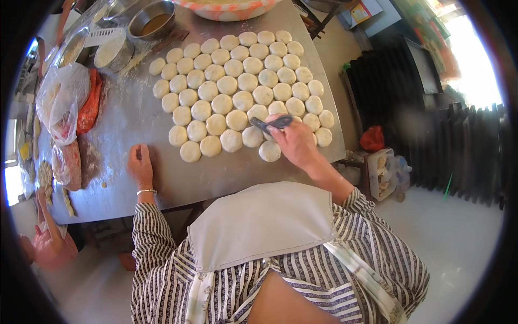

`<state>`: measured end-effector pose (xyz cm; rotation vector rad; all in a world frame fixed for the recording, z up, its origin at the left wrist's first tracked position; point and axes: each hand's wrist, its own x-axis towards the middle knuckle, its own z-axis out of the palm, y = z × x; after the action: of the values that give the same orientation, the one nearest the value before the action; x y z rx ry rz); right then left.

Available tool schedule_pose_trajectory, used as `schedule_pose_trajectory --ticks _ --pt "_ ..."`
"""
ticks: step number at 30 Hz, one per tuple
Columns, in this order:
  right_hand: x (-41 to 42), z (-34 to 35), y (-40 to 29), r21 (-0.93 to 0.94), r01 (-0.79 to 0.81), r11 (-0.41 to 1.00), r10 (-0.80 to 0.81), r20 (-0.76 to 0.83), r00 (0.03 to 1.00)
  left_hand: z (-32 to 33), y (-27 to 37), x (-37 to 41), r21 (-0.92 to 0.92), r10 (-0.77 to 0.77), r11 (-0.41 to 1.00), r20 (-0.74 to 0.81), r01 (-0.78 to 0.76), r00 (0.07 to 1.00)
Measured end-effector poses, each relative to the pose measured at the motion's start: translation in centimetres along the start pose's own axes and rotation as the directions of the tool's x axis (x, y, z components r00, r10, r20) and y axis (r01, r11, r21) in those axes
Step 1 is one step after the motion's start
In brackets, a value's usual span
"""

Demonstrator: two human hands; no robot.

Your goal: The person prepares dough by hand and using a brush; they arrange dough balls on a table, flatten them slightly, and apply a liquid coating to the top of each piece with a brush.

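Note:
Many round, flattened dough pieces (221, 104) lie close together in rows on a metal table (121, 133). My right hand (294, 139) is over the near right part of the rows, closed around a dark handheld tool (279, 121); its exact kind cannot be told. The tool's left tip is at or just above a dough piece, and the hand hides some pieces beneath it. Left of the rows, my left hand (140, 165) rests by the table's near edge with its fingers curled, and no object shows in it.
Plastic bags (62, 101), a flour container (114, 50) and a metal bowl with brown liquid (158, 22) stand at the left. A patterned basin (228, 12) is at the far edge. A co-worker (52, 243) handles dough at lower left. Dark trays (457, 150) stand at right.

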<state>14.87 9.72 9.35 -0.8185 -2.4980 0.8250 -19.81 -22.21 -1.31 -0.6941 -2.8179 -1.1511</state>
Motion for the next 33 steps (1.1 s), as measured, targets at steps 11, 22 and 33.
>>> schedule_pose_trajectory --ticks 11,22,33 --pt "-1.3 -14.1 9.8 0.567 -0.442 0.695 0.491 0.075 0.868 -0.6 3.4 -1.6 -0.755 -0.383 0.590 0.051 0.287 0.922" --pt "2.4 -14.5 17.8 0.394 -0.325 0.859 0.280 0.170 0.945 4.0 9.4 -12.4 -0.431 -0.268 0.877 -0.070 0.213 0.961" --pt "4.0 -13.8 17.4 0.392 -0.301 0.869 0.172 0.330 0.928 5.3 9.9 -12.3 -0.054 -0.129 0.991 -0.224 0.120 0.966"
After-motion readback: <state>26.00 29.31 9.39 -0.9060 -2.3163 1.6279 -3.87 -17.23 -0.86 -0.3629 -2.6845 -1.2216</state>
